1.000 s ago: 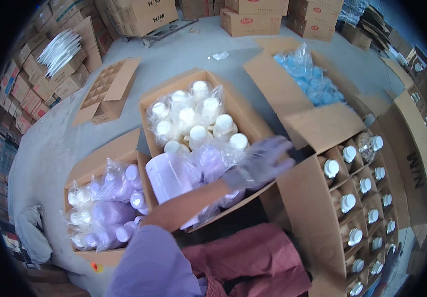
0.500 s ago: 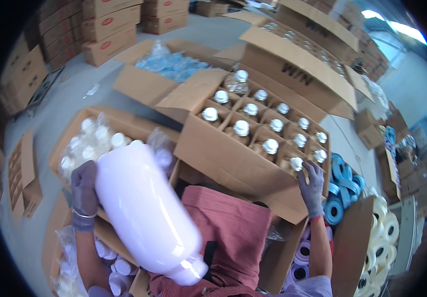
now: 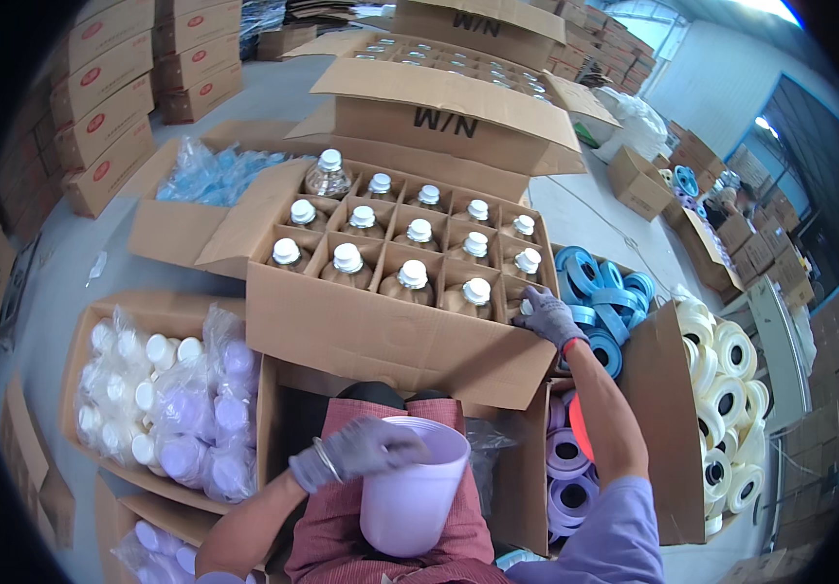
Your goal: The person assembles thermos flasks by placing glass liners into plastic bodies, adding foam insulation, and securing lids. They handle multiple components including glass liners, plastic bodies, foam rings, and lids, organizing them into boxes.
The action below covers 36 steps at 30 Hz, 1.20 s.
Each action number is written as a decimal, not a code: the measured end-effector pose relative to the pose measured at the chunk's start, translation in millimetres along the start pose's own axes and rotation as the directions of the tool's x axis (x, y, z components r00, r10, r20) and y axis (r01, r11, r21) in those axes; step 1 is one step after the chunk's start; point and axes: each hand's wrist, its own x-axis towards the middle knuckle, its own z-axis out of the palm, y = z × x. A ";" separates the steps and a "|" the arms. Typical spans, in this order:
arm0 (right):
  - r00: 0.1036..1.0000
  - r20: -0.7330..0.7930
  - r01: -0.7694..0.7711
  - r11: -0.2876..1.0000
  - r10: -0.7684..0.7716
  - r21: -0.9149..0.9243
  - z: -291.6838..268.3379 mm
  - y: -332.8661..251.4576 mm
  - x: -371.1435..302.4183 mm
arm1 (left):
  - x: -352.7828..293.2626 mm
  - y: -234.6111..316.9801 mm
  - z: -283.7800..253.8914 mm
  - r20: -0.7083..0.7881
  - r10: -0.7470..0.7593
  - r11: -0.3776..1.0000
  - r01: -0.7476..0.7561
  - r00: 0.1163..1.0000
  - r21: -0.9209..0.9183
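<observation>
A lavender plastic container [image 3: 414, 506] rests on my lap between my thighs, its wide round opening facing up. My left hand [image 3: 366, 453], in a grey glove, reaches over its left rim. The fingers bend down at the opening; blur and the rim hide their tips. Ahead stands a divided cardboard box [image 3: 381, 336] with clear bottles [image 3: 408, 280] upright in its compartments, each under a white cap. At its front right corner, my gloved right hand [image 3: 548, 316] has its fingers closed round the white cap of a bottle [image 3: 522, 308], which it partly covers.
An open box [image 3: 84, 453] of bagged white and lavender bottles is at left. Blue bagged pieces fill a box [image 3: 178, 220] behind. Rolls of blue tape-like rings [image 3: 602, 352], lavender rings [image 3: 570, 492] and cream rings [image 3: 728, 399] lie at right. Cartons [image 3: 98, 117] are stacked far left.
The lavender container has come down from a tilted position at left onto my lap, open end up. My left hand moved inward to its opening. My right hand stays at the box's corner bottle.
</observation>
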 end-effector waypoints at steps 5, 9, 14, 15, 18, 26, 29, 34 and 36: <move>0.987 -0.038 0.148 0.982 -0.154 -0.118 -39.9 0.4 5.8 | 28.6 -4.6 -34.4 -0.211 -0.130 0.850 -0.001 0.969 -0.527; 0.974 -0.067 0.205 0.965 -0.218 -0.163 -105.9 -15.9 1.2 | 87.0 18.5 -57.0 -0.261 -0.094 0.841 -0.064 0.961 -0.538; 0.877 -0.374 0.254 0.952 -0.300 -0.168 -192.0 -34.6 -46.0 | 147.2 33.3 -45.3 -0.174 -0.164 0.689 -0.013 0.971 -0.725; 0.834 -0.455 0.290 0.950 -0.312 -0.120 -206.6 -47.7 -65.0 | 152.6 32.6 -45.0 -0.172 -0.157 0.654 -0.028 0.973 -0.756; 0.651 -0.651 0.448 0.890 -0.390 -0.084 -209.3 -72.3 -117.6 | 172.6 27.4 -51.3 -0.104 -0.151 0.376 -0.040 0.983 -0.926; 0.380 -0.897 0.642 0.762 -0.226 0.080 -33.7 -119.0 -181.4 | 120.8 -0.7 -108.3 -0.279 0.306 0.295 -0.369 0.910 -0.881; 0.706 -0.652 0.680 0.518 -0.276 0.518 13.9 -115.6 -203.3 | 73.7 45.2 -110.5 -0.579 0.117 0.807 -0.417 0.807 -0.418; 0.935 -0.342 0.350 0.385 -0.091 0.854 112.9 -95.3 -280.3 | 2.3 12.4 -66.7 -0.481 0.009 1.000 -0.009 0.877 0.002; 0.916 -0.342 0.401 0.462 -0.210 0.791 126.6 -104.4 -336.6 | -55.9 -18.5 -35.8 -0.575 -0.054 0.995 -0.003 0.816 -0.099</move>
